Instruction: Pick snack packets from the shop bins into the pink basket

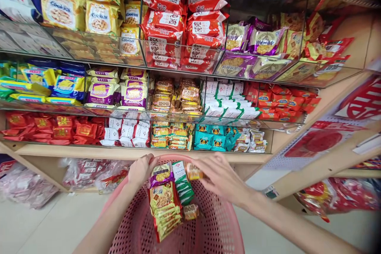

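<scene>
Looking at the right hand (216, 172) first, since it's the nearer one to the small brown-and-gold plastic-wrapped packet (194, 171). That packet sits just left of the right fingers, near the far rim of the big round pink perforated plastic basket (233, 222). The fingers stretch toward it and cover its right end, so I honestly can't tell if they're gripping it or only touching. Same reason I won't swear to its long axis, though what shows looks roughly sideways.

Left hand (143, 168) is curled at the rim on the other side, right beside a purple-and-cream biscuit packet (161, 174). Can't tell whether those fingers grip the rim or just rest there.

Between the hands there's a white-and-green packet group (182, 182), pretty much up against the brown packet's left side, so it's tight there. Nearer the wearer are a fanned red-and-gold packet row (165, 206) and another brown wrapped packet (191, 212). More room lower right, where bare basket wall shows. Beyond the far rim, the pale wooden shelf edge (89, 151) runs close behind the hands, so not much slack that way.
</scene>
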`<control>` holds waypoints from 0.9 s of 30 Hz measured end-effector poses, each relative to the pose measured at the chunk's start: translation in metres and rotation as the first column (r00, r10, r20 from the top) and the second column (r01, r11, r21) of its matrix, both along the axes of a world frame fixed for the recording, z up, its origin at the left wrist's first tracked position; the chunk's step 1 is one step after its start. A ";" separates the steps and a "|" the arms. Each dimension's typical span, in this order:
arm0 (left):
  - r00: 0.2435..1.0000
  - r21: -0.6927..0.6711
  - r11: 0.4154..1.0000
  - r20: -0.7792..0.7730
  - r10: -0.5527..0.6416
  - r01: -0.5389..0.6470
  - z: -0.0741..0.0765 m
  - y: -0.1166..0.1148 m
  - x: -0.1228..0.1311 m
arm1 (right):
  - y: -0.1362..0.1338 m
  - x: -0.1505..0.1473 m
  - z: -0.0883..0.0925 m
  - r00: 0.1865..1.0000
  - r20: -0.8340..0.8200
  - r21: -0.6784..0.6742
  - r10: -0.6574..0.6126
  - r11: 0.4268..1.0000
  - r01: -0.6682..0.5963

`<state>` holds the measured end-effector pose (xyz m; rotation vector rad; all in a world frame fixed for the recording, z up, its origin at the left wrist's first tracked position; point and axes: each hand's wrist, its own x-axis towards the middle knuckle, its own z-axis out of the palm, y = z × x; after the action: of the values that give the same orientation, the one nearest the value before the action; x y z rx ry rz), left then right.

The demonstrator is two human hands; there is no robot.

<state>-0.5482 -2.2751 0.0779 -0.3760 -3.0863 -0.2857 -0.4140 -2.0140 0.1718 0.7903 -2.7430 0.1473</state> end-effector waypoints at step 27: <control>1.000 0.035 0.999 0.010 0.012 -0.013 -0.001 0.001 0.004 | -0.015 0.016 -0.156 0.992 0.061 0.363 0.109 0.924 -0.124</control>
<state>-0.5444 -2.2739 0.0770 -0.3552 -3.0877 -0.3419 -0.3984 -2.0293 0.0161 1.0557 -2.7990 -0.3412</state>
